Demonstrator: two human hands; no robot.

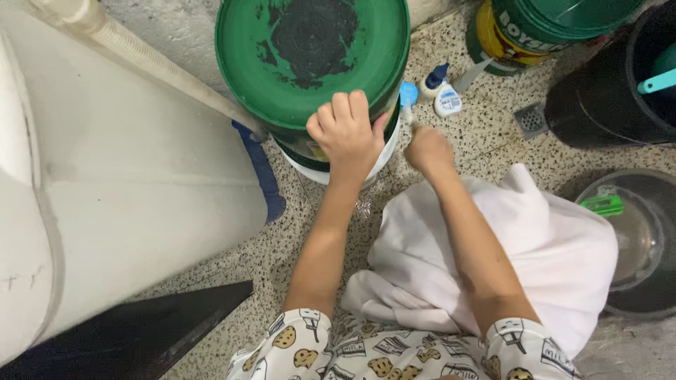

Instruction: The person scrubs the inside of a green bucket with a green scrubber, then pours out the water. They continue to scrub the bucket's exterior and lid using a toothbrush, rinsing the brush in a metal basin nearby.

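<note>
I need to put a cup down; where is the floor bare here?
Bare speckled floor lies between the small white bottle, the floor drain and the white cloth. Crowded around the green bucket, where the left hand and right hand work.

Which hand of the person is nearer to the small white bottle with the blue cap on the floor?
Right. The right hand is just below and left of the small white bottle. The left hand is farther left, resting on the green bucket.

Bare forearms emerge from 2 short white sleeves [303, 345] printed with what look like cookies and milk cartons.
</note>
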